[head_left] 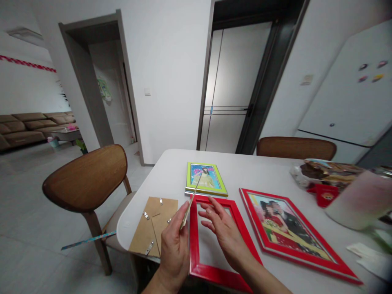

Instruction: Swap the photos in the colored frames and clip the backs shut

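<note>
My left hand (pixel 175 241) grips a thin flat sheet (pixel 191 200), seen nearly edge-on, upright at the left side of an empty red frame (pixel 246 241). My right hand (pixel 223 228) hovers over that frame's opening with fingers spread, holding nothing. Left of the frame lies a brown backing board (pixel 141 232) with metal clips and a stand flap, partly hidden by my left hand. Beyond it sits a green frame (pixel 222 183) with a picture of a figure in a pale dress. A red frame (pixel 254 220) holding a photo of people lies on the right.
The white table (pixel 239 165) has a rounded left corner. At its right are a pinkish container (pixel 358 200), packages (pixel 330 171), a red packet (pixel 327 196) and white tissue (pixel 367 257). Wooden chairs stand at the left (pixel 88 179) and far side (pixel 297 148).
</note>
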`<state>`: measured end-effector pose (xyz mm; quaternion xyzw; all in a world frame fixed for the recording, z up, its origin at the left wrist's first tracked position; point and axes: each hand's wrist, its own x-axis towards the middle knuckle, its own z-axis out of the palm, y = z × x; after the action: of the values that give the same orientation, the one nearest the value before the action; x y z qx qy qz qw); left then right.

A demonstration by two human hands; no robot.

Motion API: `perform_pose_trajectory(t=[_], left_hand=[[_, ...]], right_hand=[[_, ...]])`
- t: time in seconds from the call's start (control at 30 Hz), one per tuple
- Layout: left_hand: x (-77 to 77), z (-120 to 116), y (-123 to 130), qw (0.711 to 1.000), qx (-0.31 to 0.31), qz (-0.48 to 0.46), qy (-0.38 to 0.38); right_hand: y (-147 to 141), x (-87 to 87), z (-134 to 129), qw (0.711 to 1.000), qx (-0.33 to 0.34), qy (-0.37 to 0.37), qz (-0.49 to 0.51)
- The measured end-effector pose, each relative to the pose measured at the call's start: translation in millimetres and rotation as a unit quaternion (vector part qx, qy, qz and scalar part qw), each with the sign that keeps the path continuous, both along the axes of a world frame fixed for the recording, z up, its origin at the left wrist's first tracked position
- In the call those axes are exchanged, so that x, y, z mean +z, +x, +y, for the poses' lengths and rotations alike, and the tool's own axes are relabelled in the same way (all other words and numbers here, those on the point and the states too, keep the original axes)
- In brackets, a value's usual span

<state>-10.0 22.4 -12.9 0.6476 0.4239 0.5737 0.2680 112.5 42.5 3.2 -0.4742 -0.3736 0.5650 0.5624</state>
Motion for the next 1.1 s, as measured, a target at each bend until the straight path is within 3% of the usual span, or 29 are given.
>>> perform_pose_trajectory(t=[0.1,0.17,0.27,0.37,0.47,0.6,0.77,0.87,0.93,1.1], left_hand=[[7.1,-7,17,0.978,-0.022,-0.186,-0.089],[3.7,-10,28,0.95,-0.066,-0.266,-0.152],[-9.5,-10,33,0.928,-0.12,-0.292,-0.197],[-22.3,-6,24,0.954,-0.11,-0.194,-0.202],[-27.2,-6,14,0.975,-0.093,-0.01,-0.2],[-30.6,-10,11,0.967,-0.108,0.166,-0.158],[-43.2,-12,12,0.955,-0.125,0.249,-0.097],[-43.5,-12,11,0.943,-0.131,0.296,-0.073],[-39.8,-12,11,0.935,-0.132,0.323,-0.071],[-32.4,-12,16,0.925,-0.133,0.345,-0.086]], right_hand=[[8,-18.2,-2,0.994,0.003,-0.086,0.061],[17,-26.9,-3,0.993,0.01,-0.066,0.102],[40,-27.0,-3,0.997,-0.014,-0.029,0.074],[67,-20.7,-2,0.997,-0.018,-0.08,0.006],[86,-21.1,2,0.992,-0.009,-0.118,-0.032],[88,-31.2,10,0.991,0.003,-0.087,-0.105],[77,-30.9,16,0.967,0.001,-0.066,-0.244],[76,-28.0,18,0.927,0.001,-0.033,-0.374],[77,-29.3,19,0.88,0.005,0.014,-0.474],[80,-39.5,20,0.7,-0.02,0.027,-0.713]])
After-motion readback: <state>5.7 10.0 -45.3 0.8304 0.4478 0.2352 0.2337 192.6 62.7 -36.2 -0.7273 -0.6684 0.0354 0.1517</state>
